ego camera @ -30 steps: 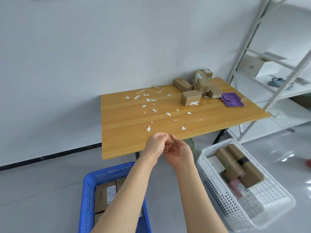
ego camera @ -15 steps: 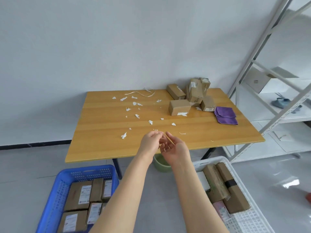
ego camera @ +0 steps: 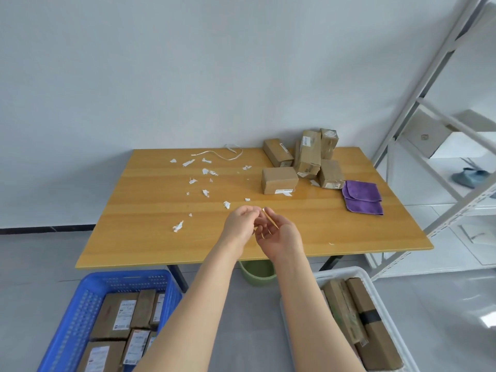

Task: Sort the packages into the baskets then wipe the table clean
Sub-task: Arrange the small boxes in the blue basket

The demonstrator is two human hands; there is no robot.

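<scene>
- While both bare forearms reach out over the near table edge, the head view takes in a wooden table (ego camera: 150, 237) against a white wall.
- Unsorted packages (ego camera: 307, 154) sit in a cluster at the far right of the table: brown boxes, some leaning on each other, one single box (ego camera: 279, 179) lying flat just in front.
- Purple cloth (ego camera: 362, 197) lies folded on the table, just right of the cluster, untouched.
- Paper scraps (ego camera: 205, 171) are scattered over the table middle; a thin white strip (ego camera: 228, 155) curls near the far edge.
- Blue basket (ego camera: 80, 304) stands on the floor at near left, holding labelled brown boxes; white basket (ego camera: 338, 272) at near right holds longer brown boxes.
- Green bin (ego camera: 257, 272) stands under the table, partly hidden by the table edge and the arms.
- White metal shelf rack (ego camera: 429, 116) stands on the right with a box on it.
- Left hand (ego camera: 240, 224) hovers above the table near its front, fingers curled in toward the right hand's fingertips; whether it pinches anything, I cannot tell.
- Right hand (ego camera: 279, 234) is turned palm up, fingers loosely cupped and apart, touching the left hand's fingers; nothing clearly gripped.
- Neither hand touches the packages or the cloth.
</scene>
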